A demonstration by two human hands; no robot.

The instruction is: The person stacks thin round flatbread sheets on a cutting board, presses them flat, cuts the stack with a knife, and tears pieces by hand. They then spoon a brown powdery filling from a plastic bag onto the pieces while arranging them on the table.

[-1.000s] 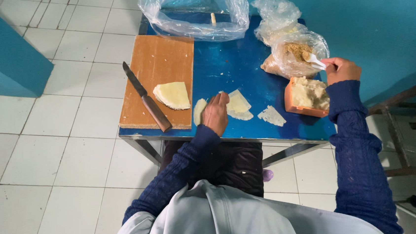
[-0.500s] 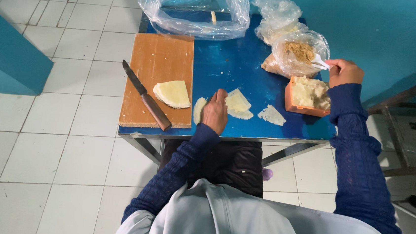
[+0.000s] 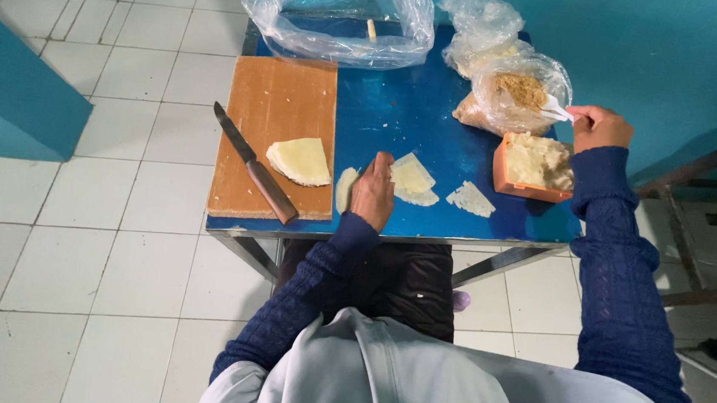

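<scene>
The right hand (image 3: pixel 599 127) has lifted a white plastic spoon (image 3: pixel 556 110) to the clear crumb bag (image 3: pixel 520 99), fingers pinching it; the left hand (image 3: pixel 374 190) stays flat on a pale dough slice (image 3: pixel 411 178).

A small white spoon (image 3: pixel 556 110) is sticking out leftward, its bowl poking into the mouth of a clear bag (image 3: pixel 516 99) that is holding brown crumbs and slumping at the far right of the worktop. Three thin, pale dough sheets are lying flat near the front edge: a narrow sliver (image 3: pixel 345 189), a folded square (image 3: pixel 412 179) and a small wedge (image 3: pixel 470 199).
</scene>
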